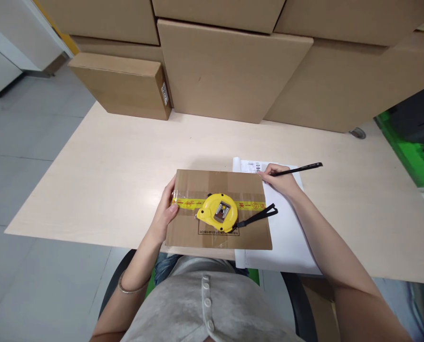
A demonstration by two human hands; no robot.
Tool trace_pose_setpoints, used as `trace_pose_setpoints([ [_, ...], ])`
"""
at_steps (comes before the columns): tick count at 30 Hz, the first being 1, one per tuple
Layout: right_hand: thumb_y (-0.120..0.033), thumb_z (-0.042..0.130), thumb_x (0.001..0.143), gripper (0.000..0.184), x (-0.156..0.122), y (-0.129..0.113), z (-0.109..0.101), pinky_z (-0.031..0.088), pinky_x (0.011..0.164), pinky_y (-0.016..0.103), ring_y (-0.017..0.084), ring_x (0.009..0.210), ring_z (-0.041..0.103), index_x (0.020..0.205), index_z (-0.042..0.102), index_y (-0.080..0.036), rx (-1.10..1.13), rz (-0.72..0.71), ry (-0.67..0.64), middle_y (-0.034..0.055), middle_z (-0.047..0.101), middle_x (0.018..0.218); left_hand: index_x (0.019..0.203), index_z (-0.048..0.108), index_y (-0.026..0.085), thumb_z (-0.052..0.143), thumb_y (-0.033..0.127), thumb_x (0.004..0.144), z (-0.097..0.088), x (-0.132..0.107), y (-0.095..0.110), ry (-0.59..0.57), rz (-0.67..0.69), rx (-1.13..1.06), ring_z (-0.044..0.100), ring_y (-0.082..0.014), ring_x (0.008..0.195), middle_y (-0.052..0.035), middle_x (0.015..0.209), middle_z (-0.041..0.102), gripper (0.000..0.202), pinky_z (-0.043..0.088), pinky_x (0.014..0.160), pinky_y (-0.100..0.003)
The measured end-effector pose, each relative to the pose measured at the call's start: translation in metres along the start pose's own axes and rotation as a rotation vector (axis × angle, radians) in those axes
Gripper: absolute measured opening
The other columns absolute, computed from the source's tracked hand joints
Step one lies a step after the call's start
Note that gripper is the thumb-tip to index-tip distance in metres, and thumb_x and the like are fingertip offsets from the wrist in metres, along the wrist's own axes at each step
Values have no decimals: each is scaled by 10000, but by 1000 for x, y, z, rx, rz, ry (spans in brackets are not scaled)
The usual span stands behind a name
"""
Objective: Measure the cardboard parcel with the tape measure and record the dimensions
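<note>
Stacked cardboard boxes point(233, 71) wall off the far edge of a pale wooden tabletop point(108, 166), with grey floor beyond its left side; close to the near edge lies a flat cardboard parcel point(187, 232) sealed with a yellow tape band point(183, 204), and on that band sits a yellow tape measure point(217, 212), its black strap point(258, 216) trailing toward the right hand; the left hand point(165, 211) curls its grip loosely round the parcel's left edge, thumb on top, steadying rather than clamping; the right hand point(281, 180) pinches a black pen point(297, 168) in a writing grip, tip down at the parcel's far right corner where it overlaps a white sheet of paper point(286, 232); the risks, as I judge them: the tape measure rests loose, so any tilt or nudge of the parcel from the left grip could slide it off toward the person's lap; the parcel's near edge lies almost at the tabletop's brink, so a pull could tip it over; the pen tip works right at a step between cardboard and paper, where a stroke may skip or tear the sheet; the strap just below the right grip could catch the wrist and drag the tape measure
</note>
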State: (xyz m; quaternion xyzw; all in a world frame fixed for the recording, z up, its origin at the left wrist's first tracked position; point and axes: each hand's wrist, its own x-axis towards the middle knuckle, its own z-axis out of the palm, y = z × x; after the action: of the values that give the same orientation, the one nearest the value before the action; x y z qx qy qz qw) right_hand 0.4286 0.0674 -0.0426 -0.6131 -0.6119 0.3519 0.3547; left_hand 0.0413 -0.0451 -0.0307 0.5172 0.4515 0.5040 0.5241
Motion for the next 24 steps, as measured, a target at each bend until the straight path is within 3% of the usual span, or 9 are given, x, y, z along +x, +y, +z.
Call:
trace_pose_setpoints([
  [4,-553,847,727,459,0,2,-1,316,524,296,134,518,437,566,548,-244,-8,-1,-3,-9,575,522,1620,488,354,632,711,932,3,-2,5,-5,-4,-43,235,-385,1693,-19,1775,396,788,218,1397,-545],
  [7,-544,844,727,449,-1,2,-1,319,524,295,134,520,441,569,551,-243,-10,0,-4,-9,578,526,1628,479,352,631,692,940,4,-3,6,-2,-15,-57,226,-381,1696,-27,1758,425,782,185,1404,-551],
  [17,-473,808,722,381,0,4,-1,305,521,296,132,513,436,562,549,-244,-10,11,10,-7,566,518,1619,493,361,632,727,930,2,-2,4,-4,-12,-39,215,-383,1699,-26,1747,443,792,176,1409,-548],
  [24,-484,812,723,389,1,2,-1,296,514,295,131,510,428,573,544,-246,-16,13,22,-10,567,526,1627,482,347,625,720,935,-1,-2,-1,-11,2,-24,275,-401,1676,-52,1710,493,799,262,1380,-574],
])
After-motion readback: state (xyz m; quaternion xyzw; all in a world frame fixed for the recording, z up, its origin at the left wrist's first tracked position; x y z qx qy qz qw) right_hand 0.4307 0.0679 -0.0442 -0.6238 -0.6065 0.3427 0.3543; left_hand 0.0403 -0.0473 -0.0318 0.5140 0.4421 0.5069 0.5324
